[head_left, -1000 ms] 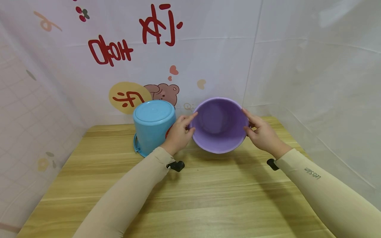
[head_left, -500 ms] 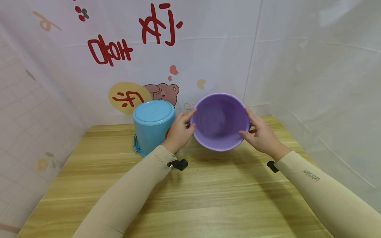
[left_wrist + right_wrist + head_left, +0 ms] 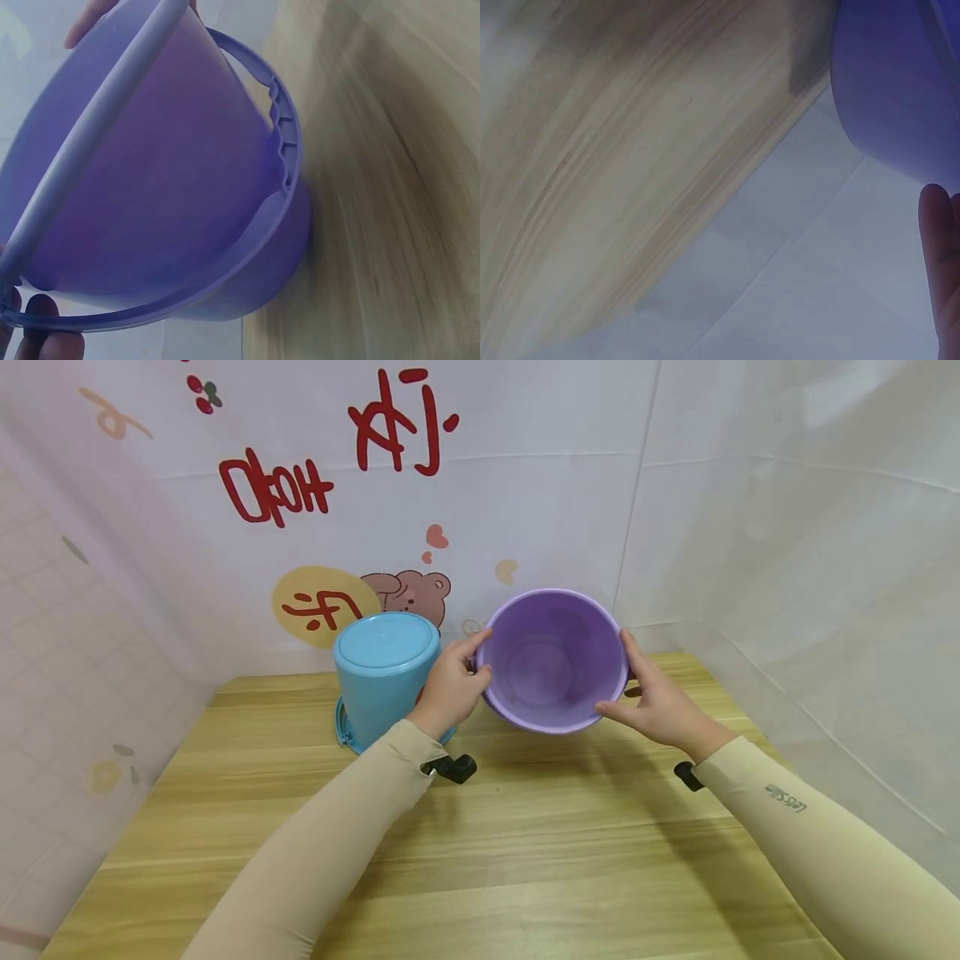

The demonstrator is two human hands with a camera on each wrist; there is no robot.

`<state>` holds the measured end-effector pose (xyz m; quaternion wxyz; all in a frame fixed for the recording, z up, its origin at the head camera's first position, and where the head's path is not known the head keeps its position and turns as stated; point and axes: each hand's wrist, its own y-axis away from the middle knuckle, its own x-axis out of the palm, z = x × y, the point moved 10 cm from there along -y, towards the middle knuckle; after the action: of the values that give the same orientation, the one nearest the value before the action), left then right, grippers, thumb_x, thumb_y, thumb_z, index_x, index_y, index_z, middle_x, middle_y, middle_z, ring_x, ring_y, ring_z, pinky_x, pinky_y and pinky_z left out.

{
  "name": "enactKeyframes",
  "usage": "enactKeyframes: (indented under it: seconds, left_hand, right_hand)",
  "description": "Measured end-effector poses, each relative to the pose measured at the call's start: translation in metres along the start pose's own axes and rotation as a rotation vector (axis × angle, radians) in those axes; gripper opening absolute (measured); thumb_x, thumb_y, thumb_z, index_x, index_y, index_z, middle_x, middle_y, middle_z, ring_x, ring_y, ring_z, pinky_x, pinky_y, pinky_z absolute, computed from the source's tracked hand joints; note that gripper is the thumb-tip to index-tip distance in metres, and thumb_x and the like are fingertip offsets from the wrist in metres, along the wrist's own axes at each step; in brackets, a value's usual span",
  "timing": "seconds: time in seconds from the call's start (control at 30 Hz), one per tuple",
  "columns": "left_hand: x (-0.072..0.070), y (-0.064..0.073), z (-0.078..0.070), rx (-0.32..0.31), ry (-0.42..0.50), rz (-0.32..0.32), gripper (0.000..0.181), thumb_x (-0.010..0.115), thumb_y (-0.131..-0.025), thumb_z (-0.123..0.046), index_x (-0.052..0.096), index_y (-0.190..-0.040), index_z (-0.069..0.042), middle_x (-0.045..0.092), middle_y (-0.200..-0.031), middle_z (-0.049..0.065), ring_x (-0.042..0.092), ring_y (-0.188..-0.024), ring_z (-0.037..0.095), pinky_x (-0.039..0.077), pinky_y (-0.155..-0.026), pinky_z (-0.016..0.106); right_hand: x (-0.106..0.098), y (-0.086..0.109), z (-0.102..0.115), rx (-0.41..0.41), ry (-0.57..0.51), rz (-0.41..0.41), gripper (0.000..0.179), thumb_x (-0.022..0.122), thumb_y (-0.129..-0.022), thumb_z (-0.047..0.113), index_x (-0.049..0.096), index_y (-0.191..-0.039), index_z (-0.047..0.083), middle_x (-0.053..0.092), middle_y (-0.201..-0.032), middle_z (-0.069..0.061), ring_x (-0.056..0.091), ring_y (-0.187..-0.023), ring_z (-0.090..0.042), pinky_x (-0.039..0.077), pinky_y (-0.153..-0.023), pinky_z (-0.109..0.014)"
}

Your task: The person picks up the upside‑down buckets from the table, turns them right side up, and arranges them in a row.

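A purple bucket is tilted on its side, its round mouth facing me in the head view. My left hand grips the rim on one side, thumb at the front. On the opposite side my right hand holds the rim, thumb in front and fingers behind. The left wrist view shows the bucket's loose purple handle hanging in a curve below its wall. Just left of my left hand stands a light blue bucket, upside down on the wooden table.
White printed curtains rise behind the table and along both sides. The blue bucket's handle lies by its rim on the tabletop. A small black device is strapped at my left wrist, another at my right.
The purple bucket has risen slightly, its mouth turning a little further upward. My right thumb has slid lower and leftward along the rim. The blue bucket has stayed in place.
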<state>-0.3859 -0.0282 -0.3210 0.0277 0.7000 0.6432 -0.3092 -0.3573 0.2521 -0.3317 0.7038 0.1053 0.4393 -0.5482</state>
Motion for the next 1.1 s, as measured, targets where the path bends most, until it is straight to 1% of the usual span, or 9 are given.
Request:
enactKeyframes:
  seconds: [0.1, 0.27, 0.37, 0.43, 0.53, 0.7, 0.87, 0.97, 1.1]
  left_hand:
    - [-0.001, -0.001, -0.001, -0.021, 0.009, 0.013, 0.061, 0.06, -0.096, -0.009, 0.052, -0.157, -0.017, 0.056, -0.122, 0.015, 0.06, -0.084, 0.019, 0.056, -0.062, 0.025]
    - [-0.002, -0.003, -0.001, -0.056, 0.054, 0.045, 0.062, 0.059, -0.097, -0.008, 0.051, -0.158, -0.018, 0.054, -0.134, 0.018, 0.06, -0.074, 0.017, 0.054, -0.056, 0.024]
    - [-0.001, -0.004, 0.001, -0.071, 0.075, 0.063, 0.061, 0.06, -0.099, -0.01, 0.049, -0.159, -0.019, 0.053, -0.138, 0.018, 0.061, -0.075, 0.018, 0.053, -0.056, 0.024]
    - [0.0, -0.005, 0.002, -0.076, 0.089, 0.076, 0.061, 0.061, -0.101, -0.011, 0.047, -0.16, -0.018, 0.053, -0.138, 0.018, 0.065, -0.083, 0.019, 0.056, -0.059, 0.024]
    - [0.002, -0.005, 0.003, -0.063, 0.09, 0.087, 0.062, 0.066, -0.102, -0.015, 0.045, -0.161, -0.016, 0.052, -0.139, 0.018, 0.069, -0.1, 0.024, 0.06, -0.068, 0.023]
    - [0.008, -0.004, 0.004, -0.029, 0.059, 0.124, 0.074, 0.073, -0.1, -0.022, 0.037, -0.164, -0.012, 0.045, -0.153, 0.018, 0.063, -0.129, 0.033, 0.061, -0.096, 0.029]
    - [0.017, 0.0, 0.006, -0.01, -0.041, 0.184, 0.103, 0.084, -0.091, -0.039, 0.021, -0.169, -0.016, 0.026, -0.172, 0.014, 0.038, -0.154, 0.035, 0.042, -0.121, 0.05]
    - [0.023, 0.002, 0.007, 0.002, -0.094, 0.215, 0.122, 0.089, -0.083, -0.049, 0.01, -0.171, -0.02, 0.013, -0.176, 0.013, 0.024, -0.161, 0.037, 0.034, -0.125, 0.058]
    - [0.025, 0.002, 0.009, 0.003, -0.105, 0.214, 0.134, 0.093, -0.076, -0.053, 0.004, -0.171, -0.023, 0.007, -0.177, 0.014, 0.02, -0.161, 0.04, 0.034, -0.123, 0.062]
  right_hand:
    - [-0.001, -0.001, 0.001, -0.003, -0.009, -0.002, 0.12, 0.086, -0.09, 0.018, -0.003, -0.171, 0.019, 0.045, -0.157, -0.023, 0.061, -0.116, -0.028, 0.058, -0.092, -0.034]
    - [-0.003, -0.004, 0.002, 0.02, -0.023, 0.006, 0.115, 0.083, -0.092, 0.017, -0.001, -0.171, 0.017, 0.047, -0.153, -0.024, 0.061, -0.119, -0.032, 0.057, -0.097, -0.054]
    - [-0.002, -0.006, -0.001, 0.056, -0.035, 0.025, 0.114, 0.082, -0.093, 0.019, -0.002, -0.171, 0.018, 0.049, -0.15, -0.024, 0.06, -0.121, -0.035, 0.055, -0.1, -0.059]
    - [-0.001, -0.008, -0.003, 0.072, -0.051, 0.038, 0.115, 0.082, -0.094, 0.019, -0.003, -0.171, 0.018, 0.049, -0.149, -0.024, 0.06, -0.121, -0.036, 0.056, -0.101, -0.058]
    - [0.0, -0.011, -0.008, 0.096, -0.072, 0.046, 0.115, 0.082, -0.094, 0.02, -0.004, -0.171, 0.023, 0.047, -0.153, -0.022, 0.06, -0.12, -0.034, 0.059, -0.098, -0.047]
    - [-0.001, -0.013, -0.015, 0.136, -0.094, 0.055, 0.114, 0.082, -0.094, 0.025, -0.003, -0.17, 0.03, 0.046, -0.153, -0.017, 0.06, -0.12, -0.031, 0.058, -0.094, -0.031]
    - [0.001, -0.014, -0.019, 0.158, -0.092, 0.07, 0.114, 0.079, -0.096, 0.029, -0.007, -0.17, 0.03, 0.05, -0.144, -0.018, 0.06, -0.119, -0.03, 0.059, -0.096, -0.036]
    - [0.003, -0.016, -0.019, 0.157, -0.118, 0.074, 0.117, 0.08, -0.096, 0.027, -0.01, -0.169, 0.03, 0.049, -0.147, -0.02, 0.061, -0.117, -0.03, 0.059, -0.096, -0.04]
    - [0.006, -0.02, -0.019, 0.16, -0.154, 0.073, 0.123, 0.084, -0.092, 0.024, -0.012, -0.169, 0.031, 0.048, -0.152, -0.021, 0.062, -0.116, -0.031, 0.059, -0.097, -0.043]
